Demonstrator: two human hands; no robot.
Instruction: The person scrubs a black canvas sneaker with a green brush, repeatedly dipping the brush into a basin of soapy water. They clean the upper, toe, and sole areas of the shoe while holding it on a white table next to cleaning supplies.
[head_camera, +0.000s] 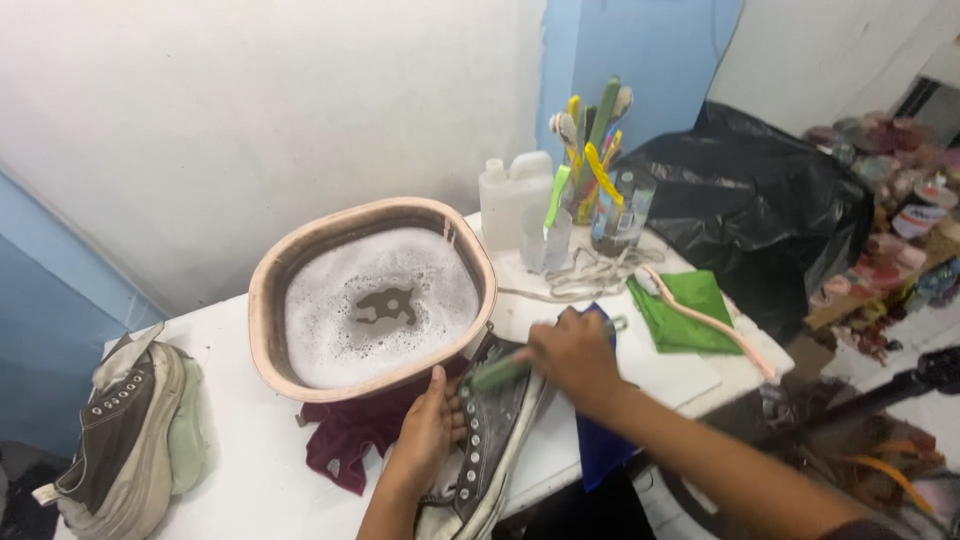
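White tabletop (250, 470) against a white and blue wall. Left hand (428, 428) grips the side of a dark high-top sneaker (490, 440) lying at the tabletop's front edge, just beside a maroon cloth (345, 435). Right hand (572, 352) is clenched around a green-handled brush (500, 372), its head on the sneaker. Pink basin (290, 262) full of soapy water sits right behind. Second sneaker (125, 430) lies far left. Cup of toothbrushes (590, 170), white jug (510, 195), green cloth (685, 310), black bag (760, 210) behind right.
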